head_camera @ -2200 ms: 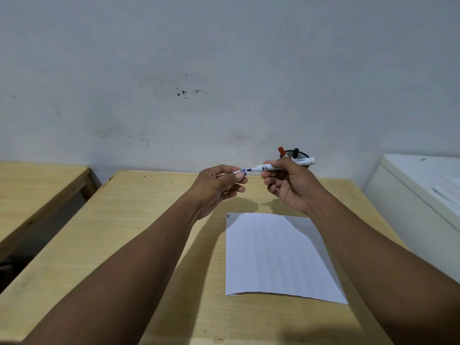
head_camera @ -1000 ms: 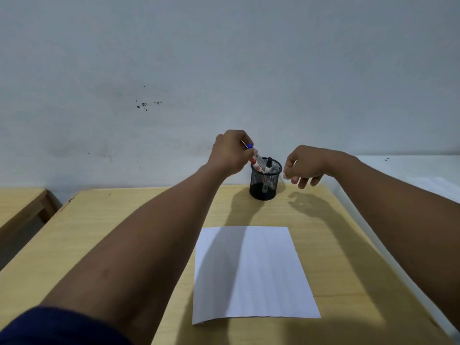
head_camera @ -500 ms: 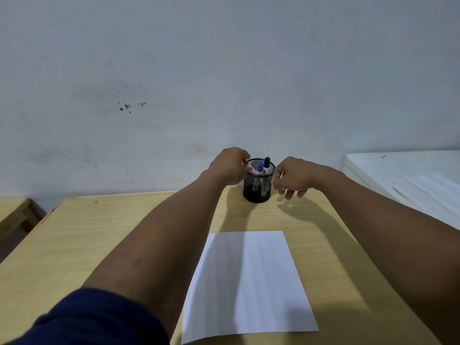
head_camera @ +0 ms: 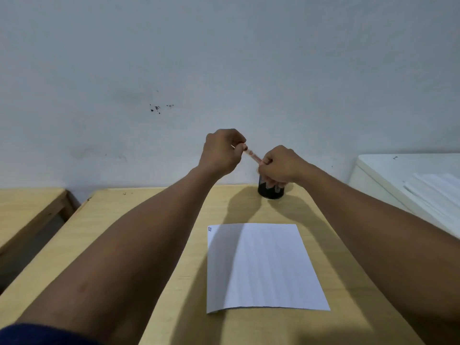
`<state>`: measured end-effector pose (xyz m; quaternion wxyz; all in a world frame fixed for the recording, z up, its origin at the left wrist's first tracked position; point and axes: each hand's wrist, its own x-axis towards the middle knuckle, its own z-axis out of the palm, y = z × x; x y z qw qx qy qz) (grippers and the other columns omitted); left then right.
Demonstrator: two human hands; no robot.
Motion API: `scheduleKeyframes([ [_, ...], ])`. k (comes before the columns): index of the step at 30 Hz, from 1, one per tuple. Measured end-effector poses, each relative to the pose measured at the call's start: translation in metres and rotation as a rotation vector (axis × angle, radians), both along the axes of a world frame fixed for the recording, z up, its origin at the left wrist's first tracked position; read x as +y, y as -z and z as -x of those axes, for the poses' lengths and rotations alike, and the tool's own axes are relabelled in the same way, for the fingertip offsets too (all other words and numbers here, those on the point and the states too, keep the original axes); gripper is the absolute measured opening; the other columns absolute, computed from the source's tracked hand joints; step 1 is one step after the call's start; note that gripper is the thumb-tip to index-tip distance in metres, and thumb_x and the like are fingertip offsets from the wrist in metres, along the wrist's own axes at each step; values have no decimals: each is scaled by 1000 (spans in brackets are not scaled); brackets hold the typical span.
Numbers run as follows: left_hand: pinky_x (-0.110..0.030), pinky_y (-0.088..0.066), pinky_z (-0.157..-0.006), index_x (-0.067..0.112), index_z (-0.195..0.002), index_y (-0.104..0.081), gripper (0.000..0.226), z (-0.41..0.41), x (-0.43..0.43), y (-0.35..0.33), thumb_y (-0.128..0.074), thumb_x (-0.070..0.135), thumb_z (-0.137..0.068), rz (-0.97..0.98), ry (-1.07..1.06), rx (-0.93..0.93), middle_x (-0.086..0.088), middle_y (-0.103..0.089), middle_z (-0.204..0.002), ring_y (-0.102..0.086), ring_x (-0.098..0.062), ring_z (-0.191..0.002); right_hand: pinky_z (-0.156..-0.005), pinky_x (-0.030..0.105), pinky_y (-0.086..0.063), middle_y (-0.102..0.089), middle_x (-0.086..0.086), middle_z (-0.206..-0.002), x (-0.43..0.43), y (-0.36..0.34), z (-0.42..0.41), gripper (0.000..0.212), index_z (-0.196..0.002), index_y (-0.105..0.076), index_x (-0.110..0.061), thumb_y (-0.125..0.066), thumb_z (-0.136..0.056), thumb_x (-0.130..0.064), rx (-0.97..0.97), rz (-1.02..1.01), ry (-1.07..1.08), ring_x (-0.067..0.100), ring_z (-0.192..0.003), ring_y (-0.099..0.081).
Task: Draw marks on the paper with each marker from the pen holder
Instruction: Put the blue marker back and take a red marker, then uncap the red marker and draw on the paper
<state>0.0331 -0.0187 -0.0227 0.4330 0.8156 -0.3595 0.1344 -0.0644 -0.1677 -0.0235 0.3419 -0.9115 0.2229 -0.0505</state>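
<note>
Both my hands hold one marker in the air above the black mesh pen holder. It is whitish with red on it and blurred. My left hand pinches its upper end. My right hand is closed round its lower end and hides most of the holder and whatever stands in it. The white sheet of paper lies flat on the wooden desk, nearer to me, with small dark marks at its top left corner.
A second wooden desk stands to the left across a gap. A white cabinet top with white sheets on it is at the right. The grey wall rises right behind the holder.
The blue marker went into the holder from my left hand. My hands then lifted a reddish marker out and now grip it at both ends. The camera has tilted.
</note>
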Motion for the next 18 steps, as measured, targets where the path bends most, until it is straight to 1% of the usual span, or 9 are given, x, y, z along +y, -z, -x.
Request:
scheduleKeyframes([
  [2,-28,-58,-80,12,-100,-77,13,2,24,-3,-70,17,-90,117,-4,121,3,-78,-88,-75,-15,-80,-54,34,-57,-79,14,-81,18,-1,-2,35,-106,-67,1,-67,-95,-32,-45,-198,49,24,-60,-75],
  [4,-33,-62,-79,9,-97,-76,10,3,50,-3,-70,15,-91,225,33,287,-2,-80,-87,-77,-18,-76,-55,30,-53,-79,14,-80,43,-1,-3,52,-107,-67,1,-69,-93,-49,-69,-439,95,22,-59,-73],
  [5,-36,-63,-80,7,-96,-75,9,5,63,-1,-71,13,-92,283,66,383,-6,-80,-88,-77,-20,-75,-53,28,-52,-78,15,-81,56,1,-3,58,-106,-67,1,-68,-91,-55,-77,-582,118,22,-60,-73],
  [7,-40,-62,-83,5,-92,-74,8,10,88,6,-70,11,-95,381,127,536,-13,-77,-89,-75,-23,-74,-45,23,-46,-76,15,-83,82,9,-5,60,-104,-65,-1,-66,-91,-60,-130,-894,162,19,-53,-68],
  [9,-40,-62,-84,4,-91,-73,11,18,108,16,-68,11,-97,427,157,640,-13,-73,-85,-74,-25,-73,-39,20,-38,-69,11,-77,105,20,-10,50,-99,-63,-5,-65,-94,-55,-234,-1116,215,13,-43,-59],
  [11,-40,-62,-84,3,-92,-74,13,24,126,29,-69,15,-96,419,162,701,-11,-71,-84,-73,-24,-72,-35,18,-33,-64,7,-63,123,28,-14,35,-89,-63,-8,-67,-97,-42,-329,-1186,252,10,-37,-51],
  [13,-38,-62,-82,3,-95,-75,15,29,139,44,-74,17,-93,399,151,733,-10,-70,-84,-73,-23,-71,-33,18,-34,-61,6,-56,135,35,-18,28,-84,-61,-7,-68,-98,-31,-378,-1187,239,10,-36,-50],
  [16,-30,-61,-70,2,-93,-76,14,31,153,61,-76,16,-91,401,105,758,-10,-68,-78,-73,-21,-67,-35,18,-38,-62,10,-61,144,44,-19,25,-85,-62,-5,-68,-99,-26,-354,-1154,147,10,-38,-53],
  [18,-26,-61,-67,4,-84,-76,15,31,161,67,-75,17,-92,420,95,801,-11,-65,-78,-73,-22,-65,-38,18,-42,-61,11,-66,141,48,-18,25,-87,-62,-5,-67,-100,-26,-334,-1124,52,9,-40,-56],
])
